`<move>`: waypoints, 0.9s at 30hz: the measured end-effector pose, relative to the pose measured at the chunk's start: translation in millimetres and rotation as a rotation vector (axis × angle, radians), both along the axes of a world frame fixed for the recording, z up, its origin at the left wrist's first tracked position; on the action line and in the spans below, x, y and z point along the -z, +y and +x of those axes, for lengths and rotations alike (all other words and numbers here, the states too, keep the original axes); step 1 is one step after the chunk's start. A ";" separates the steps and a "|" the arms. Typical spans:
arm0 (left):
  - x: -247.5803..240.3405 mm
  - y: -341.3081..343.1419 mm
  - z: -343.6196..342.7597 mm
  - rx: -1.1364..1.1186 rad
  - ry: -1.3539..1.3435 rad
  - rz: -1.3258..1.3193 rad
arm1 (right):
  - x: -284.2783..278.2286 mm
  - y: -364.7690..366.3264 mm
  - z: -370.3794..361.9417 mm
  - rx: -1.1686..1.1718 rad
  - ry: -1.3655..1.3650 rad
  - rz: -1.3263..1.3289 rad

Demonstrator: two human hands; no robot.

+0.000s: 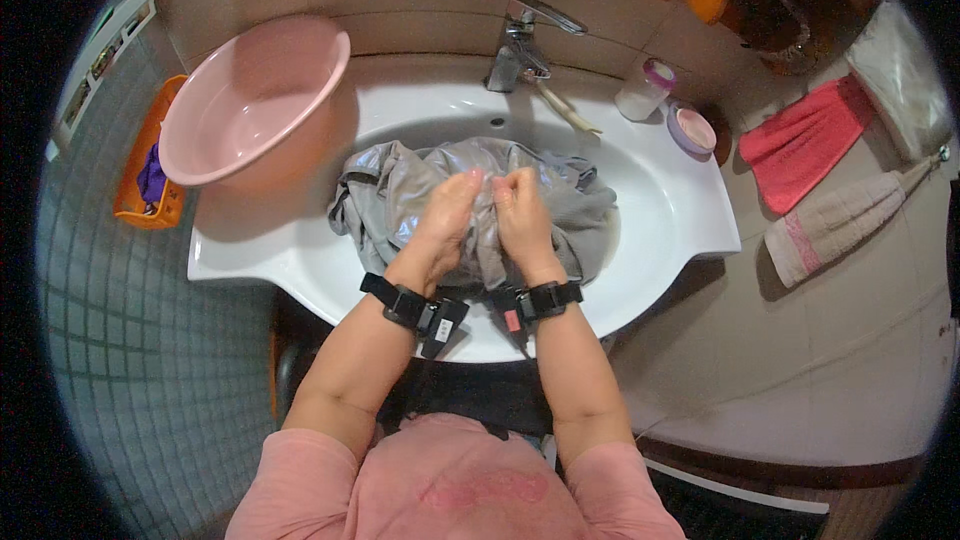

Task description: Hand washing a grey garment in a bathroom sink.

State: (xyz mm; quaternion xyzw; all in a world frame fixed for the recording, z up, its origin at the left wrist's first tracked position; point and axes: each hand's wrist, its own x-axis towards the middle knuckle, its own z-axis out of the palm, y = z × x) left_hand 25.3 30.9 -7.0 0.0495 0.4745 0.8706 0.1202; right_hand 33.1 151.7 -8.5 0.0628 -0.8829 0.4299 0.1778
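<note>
A wet grey garment [390, 190] lies bunched in the white sink [655, 205], filling most of the basin. Both of my hands grip its fabric near the middle, close together with knuckles almost meeting. My left hand [448, 210] is closed on a fold of the shiny grey cloth. Beside it, my right hand [523, 215] is likewise closed on the cloth. A strip of the garment hangs down between my wrists. Each wrist wears a black strap with a small device. What lies under the cloth in the basin is hidden.
A chrome faucet [517, 50] stands behind the basin, with a pale toothbrush-like stick [568, 108] beside it. On the left rests a pink basin [255, 100]. A lidded jar [646, 90] and a round soap dish [692, 130] sit at right. Beyond hang a red towel [805, 145] and a beige towel [835, 225].
</note>
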 end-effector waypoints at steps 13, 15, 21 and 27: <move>-50.9 -31.9 -16.4 -0.298 0.317 -0.109 | -7.4 69.1 20.3 0.012 -0.179 0.178; -57.6 -41.6 -22.8 -0.282 0.305 -0.113 | -12.6 74.5 14.9 0.084 -0.101 -0.077; -91.8 -66.0 -26.5 -0.244 0.469 -0.445 | -52.2 62.1 0.9 0.094 0.153 -0.450; -67.3 -92.8 -41.8 -0.556 0.931 -1.012 | -51.0 35.0 8.1 0.052 0.147 -0.327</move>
